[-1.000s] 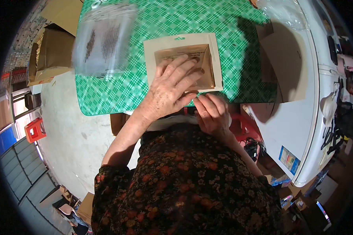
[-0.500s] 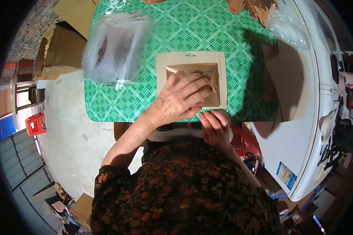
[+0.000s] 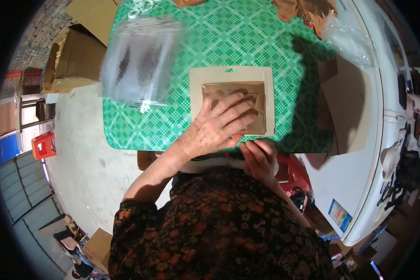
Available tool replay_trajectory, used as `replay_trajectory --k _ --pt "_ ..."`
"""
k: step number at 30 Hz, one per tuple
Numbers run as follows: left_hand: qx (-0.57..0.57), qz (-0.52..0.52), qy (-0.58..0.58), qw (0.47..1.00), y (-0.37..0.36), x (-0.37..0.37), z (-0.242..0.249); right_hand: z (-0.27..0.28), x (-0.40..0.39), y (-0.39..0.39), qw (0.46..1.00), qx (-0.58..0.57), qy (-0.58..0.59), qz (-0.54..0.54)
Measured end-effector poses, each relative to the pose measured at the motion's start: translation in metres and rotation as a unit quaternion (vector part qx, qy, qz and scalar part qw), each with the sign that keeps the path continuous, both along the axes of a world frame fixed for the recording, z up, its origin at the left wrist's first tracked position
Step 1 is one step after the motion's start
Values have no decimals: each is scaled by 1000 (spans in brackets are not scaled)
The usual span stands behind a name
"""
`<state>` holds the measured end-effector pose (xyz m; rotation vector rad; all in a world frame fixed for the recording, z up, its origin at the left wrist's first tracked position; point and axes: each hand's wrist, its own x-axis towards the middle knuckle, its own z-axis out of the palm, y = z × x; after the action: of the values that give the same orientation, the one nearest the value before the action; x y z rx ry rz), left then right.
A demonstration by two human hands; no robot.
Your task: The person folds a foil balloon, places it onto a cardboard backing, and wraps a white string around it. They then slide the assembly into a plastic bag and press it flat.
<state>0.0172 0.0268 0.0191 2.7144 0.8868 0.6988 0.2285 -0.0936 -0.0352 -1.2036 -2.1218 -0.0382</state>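
Note:
A flat beige cardboard sleeve [image 3: 196, 93] with a hang hole at its top lies at the table's near edge. A shiny brown panel [image 3: 259, 109], apparently plastic, covers its middle, with faint print partly hidden by my fingers. My left hand [image 3: 224, 121] rests on that panel, fingers stretched out and slightly apart. Just below the sleeve's lower right edge is my right hand [image 3: 260, 161], fingers curled together; whatever they hold, if anything, is hidden. To the left lies a stack of clear plastic bags [image 3: 140, 63] with dark printing.
A green checked cloth [image 3: 219, 37] covers the table. White string [image 3: 142, 7] lies at the far left, crumpled brown paper [image 3: 308, 11] and clear plastic [image 3: 347, 44] at the far right. A cardboard box [image 3: 74, 60] stands left; a white fridge [image 3: 359, 172] lies along the right.
The whole view has shifted slightly downward. Both hands keep nearly the same places against the sleeve, with the left fingers still spread on its panel.

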Motion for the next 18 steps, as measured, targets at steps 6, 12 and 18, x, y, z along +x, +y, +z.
replay_trajectory --k 6,12,18 --pt "-22 0 -16 1000 0 0 0 7 -2 -3 1000 -8 -5 -4" --pt "1 -8 -21 1000 -2 0 -1 16 -4 -6 1000 -15 6 -2" --pt "-42 -4 -72 996 11 -18 9 24 -15 -8 1000 11 8 -12"
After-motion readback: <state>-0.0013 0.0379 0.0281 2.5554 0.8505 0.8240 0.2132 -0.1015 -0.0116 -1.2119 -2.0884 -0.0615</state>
